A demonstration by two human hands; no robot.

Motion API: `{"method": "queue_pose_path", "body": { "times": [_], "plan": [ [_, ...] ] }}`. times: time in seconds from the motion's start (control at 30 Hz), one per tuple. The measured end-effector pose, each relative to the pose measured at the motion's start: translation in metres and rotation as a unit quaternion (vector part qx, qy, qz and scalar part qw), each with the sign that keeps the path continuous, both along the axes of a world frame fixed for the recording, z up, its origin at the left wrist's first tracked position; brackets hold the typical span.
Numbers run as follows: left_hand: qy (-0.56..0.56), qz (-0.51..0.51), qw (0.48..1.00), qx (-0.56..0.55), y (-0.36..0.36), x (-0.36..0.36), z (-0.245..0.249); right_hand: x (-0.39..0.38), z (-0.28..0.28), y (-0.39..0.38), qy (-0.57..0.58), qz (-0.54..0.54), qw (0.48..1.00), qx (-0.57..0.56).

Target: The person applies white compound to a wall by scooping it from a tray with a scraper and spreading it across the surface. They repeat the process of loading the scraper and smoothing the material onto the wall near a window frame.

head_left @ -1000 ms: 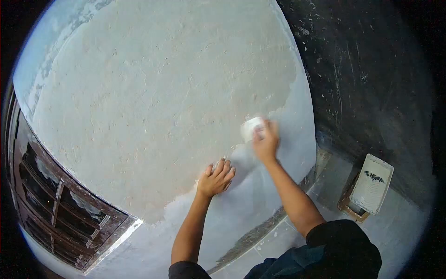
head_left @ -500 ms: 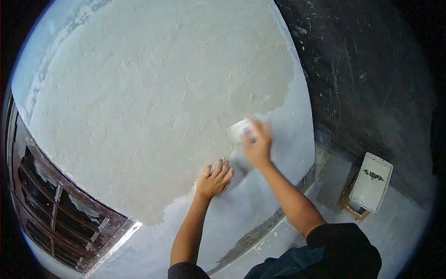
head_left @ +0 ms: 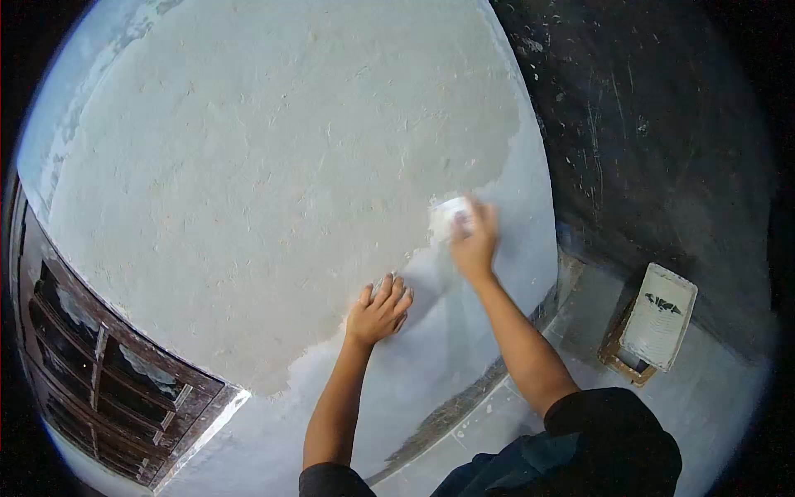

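A white, flat, broad-edged scraper [head_left: 452, 217], blurred by motion, lies against the wall [head_left: 273, 166] under my right hand [head_left: 475, 240]. My right fingers are closed around its right side, covering part of it. The scraper sits where the grey-beige coating borders the whiter strip of wall. Lower and to the left, my left hand [head_left: 378, 311] rests on the wall along that same border. Its fingers are stretched and slightly apart, and it holds nothing.
On the floor at right, a white paint tray [head_left: 659, 319] with dark marks stands over a brown box [head_left: 611, 344]. A dark scuffed surface [head_left: 646, 141] fills the upper right. At lower left is a brown wooden window with bars [head_left: 99, 364].
My right hand and the scraper have moved a little up and to the right across the wall. The left hand stays nearly in place.
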State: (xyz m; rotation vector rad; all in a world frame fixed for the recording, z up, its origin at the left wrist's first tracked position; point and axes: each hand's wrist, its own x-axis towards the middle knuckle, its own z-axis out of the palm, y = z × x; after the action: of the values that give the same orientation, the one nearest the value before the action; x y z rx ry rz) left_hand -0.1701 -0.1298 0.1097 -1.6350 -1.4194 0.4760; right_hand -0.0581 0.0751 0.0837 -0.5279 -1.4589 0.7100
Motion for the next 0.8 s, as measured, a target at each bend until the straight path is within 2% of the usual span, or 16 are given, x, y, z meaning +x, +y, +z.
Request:
{"method": "queue_pose_path", "body": {
  "times": [0.03,0.07,0.17,0.2,0.23,0.3,0.33,0.37,0.43,0.47,0.53,0.57,0.63,0.67,0.73,0.8],
  "plan": [
    [0.000,0.000,1.000,0.000,-0.001,0.000,0.000,0.005,0.000,0.011,0.036,-0.098,0.992,-0.069],
    [0.003,0.005,1.000,-0.009,-0.002,0.001,0.001,0.002,-0.002,0.009,0.037,-0.098,0.992,-0.068],
    [0.001,0.006,1.000,-0.014,-0.003,-0.003,0.001,-0.007,0.014,-0.025,0.054,0.048,0.996,0.053],
    [-0.003,0.002,1.000,-0.009,-0.002,-0.004,0.002,-0.006,0.025,-0.041,0.038,0.150,0.987,0.036],
    [-0.002,0.002,1.000,-0.009,-0.002,-0.003,0.001,-0.011,0.021,-0.034,0.038,0.150,0.987,0.036],
    [0.000,0.010,1.000,-0.014,-0.001,0.000,0.001,-0.022,0.008,-0.006,0.002,0.012,0.998,0.058],
    [0.000,0.010,1.000,-0.014,-0.001,0.000,0.001,-0.009,0.012,0.009,-0.007,-0.058,0.998,-0.029],
    [0.005,0.013,1.000,-0.008,-0.001,0.000,0.001,0.001,0.014,0.017,-0.007,-0.058,0.998,-0.029],
    [0.010,0.016,1.000,-0.002,-0.002,0.000,0.000,0.016,0.020,0.023,0.054,-0.098,0.989,-0.099],
    [0.007,0.024,1.000,-0.001,-0.006,0.001,0.000,0.007,0.015,0.015,0.062,-0.063,0.995,-0.044],
    [0.004,0.031,1.000,0.001,-0.008,0.000,0.000,0.000,0.027,-0.027,0.039,0.090,0.995,0.031],
    [0.000,0.023,1.000,0.004,-0.006,-0.001,0.002,-0.004,0.030,-0.030,0.038,0.090,0.995,0.031],
    [-0.004,0.016,1.000,0.006,-0.004,-0.002,0.001,-0.009,0.031,-0.032,-0.040,0.154,0.987,0.039],
    [-0.003,0.020,1.000,0.013,-0.002,-0.001,-0.002,-0.019,0.018,-0.010,0.008,0.034,0.999,0.027],
    [-0.003,0.025,0.999,0.020,-0.001,0.001,-0.002,-0.002,0.017,0.022,0.014,-0.106,0.990,-0.097],
    [0.000,0.035,0.999,0.010,-0.001,0.003,0.000,0.006,0.023,0.020,0.023,-0.097,0.990,-0.100]
  ]
}}
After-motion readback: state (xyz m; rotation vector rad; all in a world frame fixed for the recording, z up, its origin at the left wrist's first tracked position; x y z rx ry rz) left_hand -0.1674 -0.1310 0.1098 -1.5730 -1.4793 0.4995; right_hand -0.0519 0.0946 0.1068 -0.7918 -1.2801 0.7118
